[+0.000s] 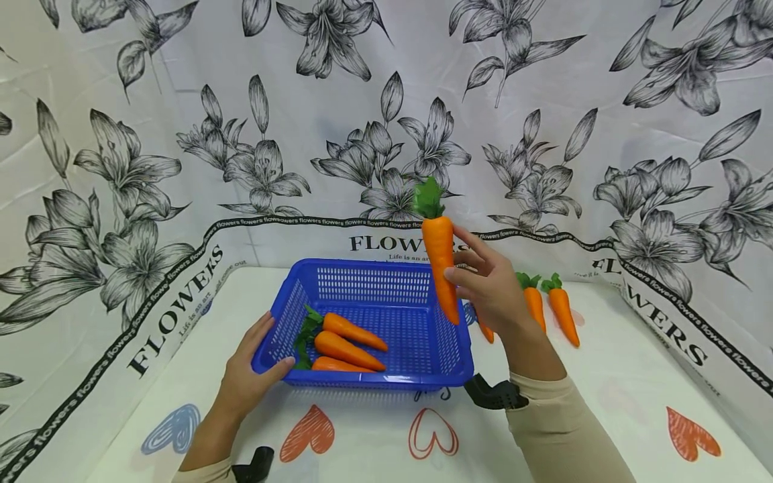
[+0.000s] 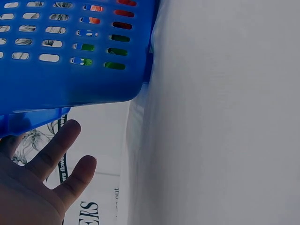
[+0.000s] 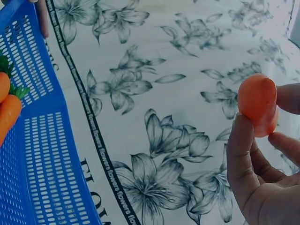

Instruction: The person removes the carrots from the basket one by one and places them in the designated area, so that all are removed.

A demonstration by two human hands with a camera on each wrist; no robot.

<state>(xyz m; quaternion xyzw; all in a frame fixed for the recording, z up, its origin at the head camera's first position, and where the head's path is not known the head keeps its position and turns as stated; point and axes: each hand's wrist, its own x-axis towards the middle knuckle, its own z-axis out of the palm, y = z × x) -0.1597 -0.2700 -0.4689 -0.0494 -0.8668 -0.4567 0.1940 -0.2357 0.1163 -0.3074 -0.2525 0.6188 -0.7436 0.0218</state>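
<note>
Pinching the raised carrot [image 1: 439, 251] by the two o'clock rim of the basket [image 1: 386, 380], the right hand [image 1: 494, 287] should ideally tilt its leaves toward nine, the left hand [image 1: 249, 370], spread wide, bracing the eight o'clock corner.

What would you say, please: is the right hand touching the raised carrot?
Touching: the right wrist view shows the right hand gripping the raised carrot, pressed against it from both sides.
</note>
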